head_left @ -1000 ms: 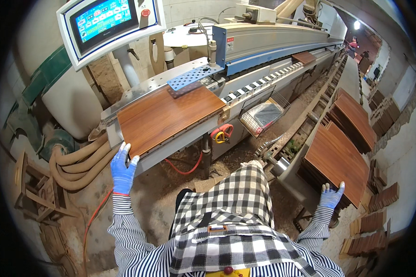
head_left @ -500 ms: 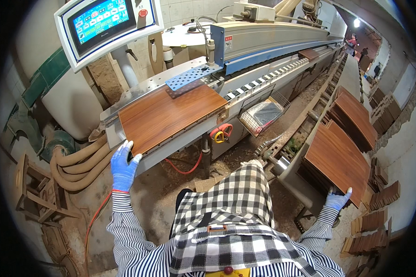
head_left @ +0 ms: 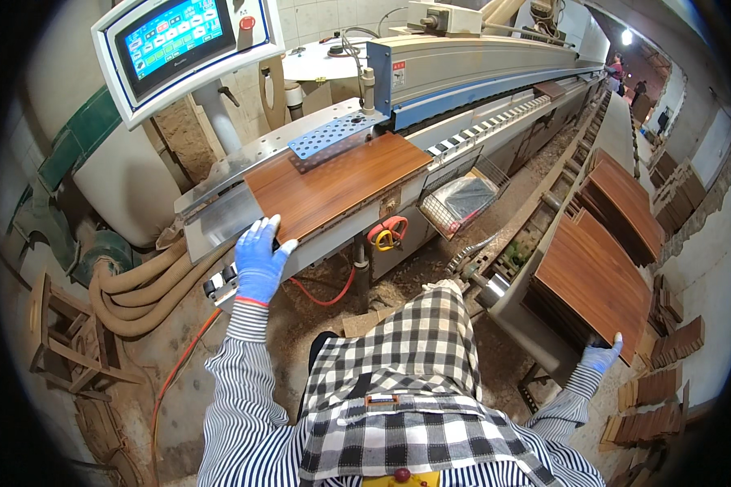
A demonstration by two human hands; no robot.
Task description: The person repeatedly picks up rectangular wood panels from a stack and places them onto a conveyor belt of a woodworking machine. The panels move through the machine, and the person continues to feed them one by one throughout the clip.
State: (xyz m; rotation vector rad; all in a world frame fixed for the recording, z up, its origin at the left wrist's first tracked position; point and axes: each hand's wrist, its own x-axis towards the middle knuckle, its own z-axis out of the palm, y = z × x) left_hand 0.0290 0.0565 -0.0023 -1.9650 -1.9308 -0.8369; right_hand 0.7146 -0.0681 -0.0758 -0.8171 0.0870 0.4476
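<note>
Along the machine bed (head_left: 219, 221), the board (head_left: 345, 187) has slid forward, apparently mid-feed. Left hand (head_left: 257, 264), spread, touches its rear edge; right hand (head_left: 599, 355), well apart, touches stacked boards (head_left: 597, 280), grip unclear.

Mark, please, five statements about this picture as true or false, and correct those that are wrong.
1. The left hand touches the edge of the board on the machine. True.
2. The right hand is at the edge of the nearer stack of boards. True.
3. Both hands are bare. False: both are gloved.
4. A red button is beside the screen. True.
5. The screen is dark. False: it is lit.
</note>
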